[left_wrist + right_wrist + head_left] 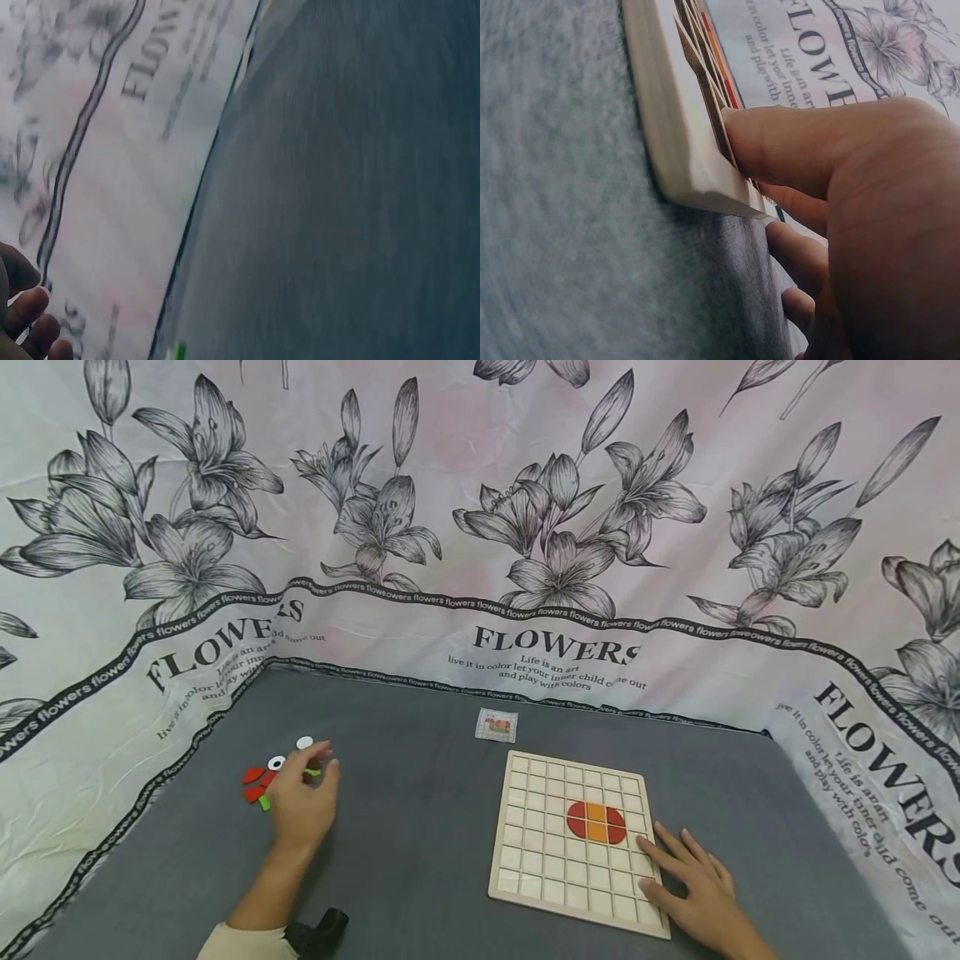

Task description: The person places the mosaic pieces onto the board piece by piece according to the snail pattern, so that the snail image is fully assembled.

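My left hand (pixel 303 802) hovers at a small group of flat pieces on the left of the table, fingers bent and thumb apart from the index finger. Around it lie red pieces (pixel 253 782), a white ring piece with a dark centre (pixel 276 762), a white round piece (pixel 304 742) and green pieces (pixel 264 803). My right hand (pixel 697 893) rests at the right edge of a wooden grid board (pixel 532 864), thumb and index fingertip touching its top. Red tiles (pixel 576 821) with rounded outer corners flank orange tiles (pixel 597 833) on the board, forming an oval.
A small picture card (pixel 497 725) lies behind the board. The grey tabletop (pixel 412 793) meets a flower-printed curtain (pixel 420 635) at the back and sides. A black strap mount (pixel 318 935) sits at my left sleeve.
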`<state>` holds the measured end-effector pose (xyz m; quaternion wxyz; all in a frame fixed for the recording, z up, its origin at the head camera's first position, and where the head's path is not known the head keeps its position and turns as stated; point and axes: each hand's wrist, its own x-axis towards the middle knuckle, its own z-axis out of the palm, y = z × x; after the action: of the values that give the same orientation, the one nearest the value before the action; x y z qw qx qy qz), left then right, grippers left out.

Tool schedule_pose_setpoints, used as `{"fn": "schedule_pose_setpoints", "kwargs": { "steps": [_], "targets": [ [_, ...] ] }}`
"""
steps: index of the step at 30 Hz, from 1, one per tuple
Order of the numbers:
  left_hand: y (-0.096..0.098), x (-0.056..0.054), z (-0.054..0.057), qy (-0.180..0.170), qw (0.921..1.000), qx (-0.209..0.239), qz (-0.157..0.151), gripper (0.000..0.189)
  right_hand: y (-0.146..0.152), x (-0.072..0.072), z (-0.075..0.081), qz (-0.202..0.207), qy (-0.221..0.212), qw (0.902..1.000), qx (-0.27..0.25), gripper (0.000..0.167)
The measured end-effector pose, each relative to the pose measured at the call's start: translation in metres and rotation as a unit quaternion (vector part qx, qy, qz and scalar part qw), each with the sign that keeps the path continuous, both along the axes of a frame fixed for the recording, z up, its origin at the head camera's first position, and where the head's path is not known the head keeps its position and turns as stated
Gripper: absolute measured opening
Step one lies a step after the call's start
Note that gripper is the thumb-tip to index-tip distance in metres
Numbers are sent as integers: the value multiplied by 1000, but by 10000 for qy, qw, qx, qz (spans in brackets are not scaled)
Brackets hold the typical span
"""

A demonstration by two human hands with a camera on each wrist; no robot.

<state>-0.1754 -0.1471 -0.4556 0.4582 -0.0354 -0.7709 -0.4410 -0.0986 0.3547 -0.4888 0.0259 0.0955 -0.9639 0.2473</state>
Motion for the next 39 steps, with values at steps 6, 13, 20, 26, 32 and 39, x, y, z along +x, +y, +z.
{"fn": "schedule_pose_setpoints", "kwargs": {
  "steps": [6, 13, 20, 26, 32, 39],
  "targets": [
    [-50, 7, -12, -690, 9928, 328, 922, 23, 0, 1, -1, 38, 86, 9999, -90, 54],
    [-90, 20, -24, -2232, 9654, 378, 1297, 34, 0, 1, 0, -22, 3, 10000, -49, 55],
    [-102, 19, -29, -3448, 9330, -98, 1025, 41, 0, 2, 1, -84, -46, 9999, -36, 55],
    [-104, 16, -31, -3542, 9297, -315, 953, 40, 1, 1, 0, -12, 56, 9999, -93, 55],
    [-110, 14, -36, -3455, 9319, -594, 934, 36, 1, 1, -1, 64, 104, 9998, -144, 54],
    [-105, 16, -36, -2505, 9596, -831, 979, 35, 1, 0, 0, 69, 92, 9998, -142, 54]
  ]
}}
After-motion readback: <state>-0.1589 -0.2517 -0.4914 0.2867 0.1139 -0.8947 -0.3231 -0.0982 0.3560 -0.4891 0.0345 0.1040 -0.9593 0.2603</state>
